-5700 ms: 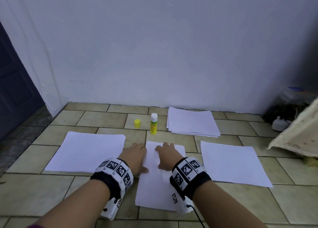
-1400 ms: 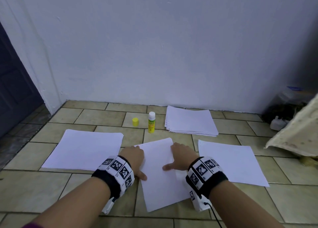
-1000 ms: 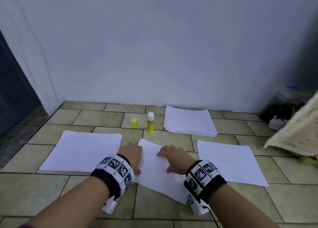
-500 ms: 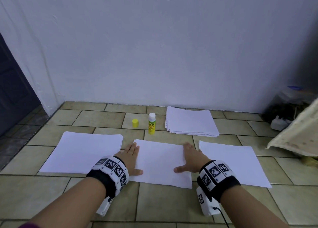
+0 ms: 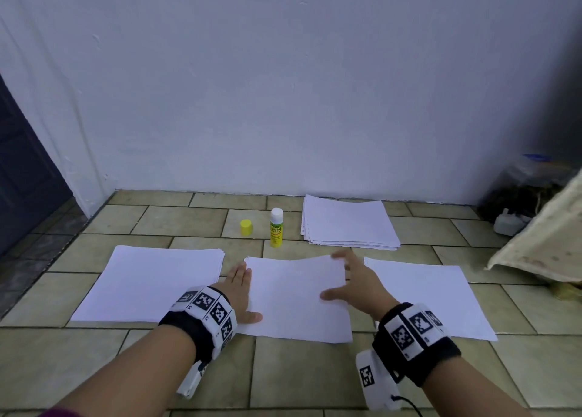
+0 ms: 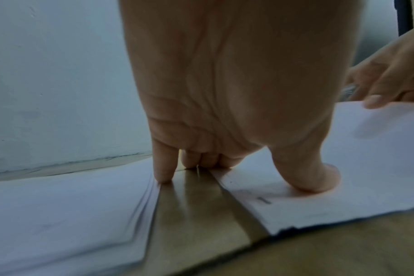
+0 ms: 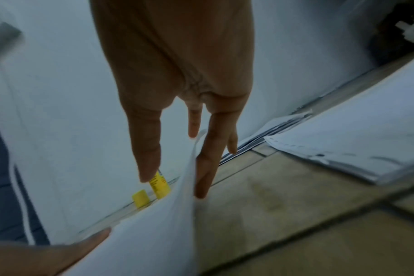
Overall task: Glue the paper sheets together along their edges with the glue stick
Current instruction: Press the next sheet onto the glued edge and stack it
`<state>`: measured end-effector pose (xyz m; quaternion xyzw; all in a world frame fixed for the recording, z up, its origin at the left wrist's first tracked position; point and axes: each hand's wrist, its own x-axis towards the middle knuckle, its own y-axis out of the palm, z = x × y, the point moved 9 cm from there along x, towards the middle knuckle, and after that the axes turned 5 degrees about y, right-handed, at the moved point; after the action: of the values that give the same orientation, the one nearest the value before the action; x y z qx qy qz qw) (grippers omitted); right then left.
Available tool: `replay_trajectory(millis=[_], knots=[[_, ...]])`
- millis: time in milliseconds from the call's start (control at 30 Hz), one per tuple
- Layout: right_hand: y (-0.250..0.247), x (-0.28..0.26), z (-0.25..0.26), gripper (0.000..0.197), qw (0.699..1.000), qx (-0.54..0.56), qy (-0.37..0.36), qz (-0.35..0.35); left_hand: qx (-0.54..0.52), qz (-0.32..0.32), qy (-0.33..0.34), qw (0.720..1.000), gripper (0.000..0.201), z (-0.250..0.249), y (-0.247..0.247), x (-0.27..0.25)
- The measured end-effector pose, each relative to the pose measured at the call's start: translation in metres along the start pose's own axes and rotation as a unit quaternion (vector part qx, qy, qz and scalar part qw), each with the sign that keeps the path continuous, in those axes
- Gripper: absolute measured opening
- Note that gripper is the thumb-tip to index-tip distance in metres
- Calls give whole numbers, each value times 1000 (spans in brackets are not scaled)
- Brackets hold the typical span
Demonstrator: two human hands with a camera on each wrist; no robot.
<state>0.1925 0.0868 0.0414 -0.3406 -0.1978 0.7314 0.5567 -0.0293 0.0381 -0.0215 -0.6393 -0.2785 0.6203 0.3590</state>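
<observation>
Since half a second ago, the right hand [image 5: 356, 286] has lifted off the floor and taken up the right edge of the white middle paper sheet [image 5: 296, 297], which had lain flat under both palms and now rises slightly on that side at the centre of the head view. Its fingers [image 7: 205, 168] are spread apart and nearly straight, with the raised paper edge running between them and the thumb on top of the sheet, so the hold is a loose pinch. At the sheet's left edge the left hand [image 5: 241, 293] rests flat, fingers together and straight on the beige tiled floor [image 5: 293, 372], thumb pressing on the paper's near left corner; its little finger touches the edge of the white left stack of paper [image 5: 151, 286] beside it. To the right of the middle sheet lies another white right sheet [image 5: 431, 297], just beside it but apart. Above them in the frame, near the pale wall [image 5: 283, 85], the yellow glue stick with white top [image 5: 276, 227] stands upright and uncapped, its small yellow cap [image 5: 246, 227] just to its left and a thicker white stack of paper [image 5: 348, 221] to its right.
</observation>
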Motion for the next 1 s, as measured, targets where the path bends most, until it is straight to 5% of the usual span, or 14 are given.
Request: replay_trajectory(millis=[200,533,733,900,1000], knots=[[15,-9,-9,30,994,-67,6,88,-16,-12,11,1000,97,2,3,1],[-29,3,-18,32,993,5,32,111,-41,-20,-17,999,90,-3,7,8],[-90,19,-22,35,998,13,13,53,-18,-36,-37,999,94,-3,6,7],[-134,47,-31,37,987,149,41,38,-9,-30,-51,998,96,-3,8,9],[-156,68,-26,37,992,119,36,-8,-6,-30,-58,998,96,-2,8,10]])
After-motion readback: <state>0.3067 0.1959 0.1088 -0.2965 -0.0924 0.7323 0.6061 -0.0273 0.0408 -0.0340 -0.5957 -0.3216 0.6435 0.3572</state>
